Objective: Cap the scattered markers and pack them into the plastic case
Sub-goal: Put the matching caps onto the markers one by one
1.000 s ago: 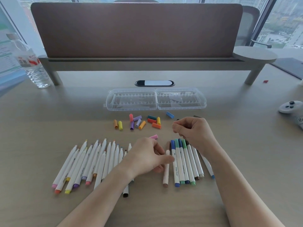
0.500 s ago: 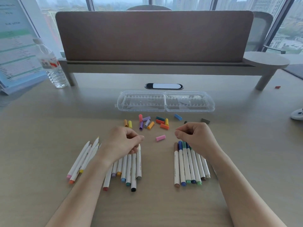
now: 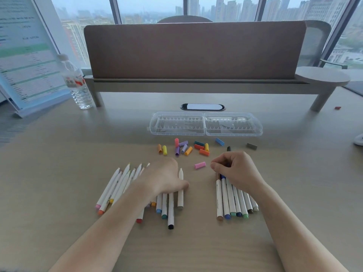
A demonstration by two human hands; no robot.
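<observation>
A: How far along is the capping?

B: Partway, I'd judge. A row of capped markers (image 3: 234,199) lies lower right of centre on the counter (image 3: 59,173). The uncapped markers (image 3: 119,185) sit left of centre, bare tips pointing up the frame.

A: And the caps?

B: The loose caps (image 3: 186,147) are scattered mid-frame, a pink cap (image 3: 200,165) lying between the hands. The plastic case (image 3: 205,124) is above them, open, with no marker inside.

A: The hands?

B: The left hand (image 3: 163,178) presses down on several uncapped markers; its fingers are hidden, so I cannot tell its grip. The right hand (image 3: 233,170) is curled over the capped row; whether it pinches anything I cannot tell.

A: So packing hasn't begun.

B: Not yet.
</observation>
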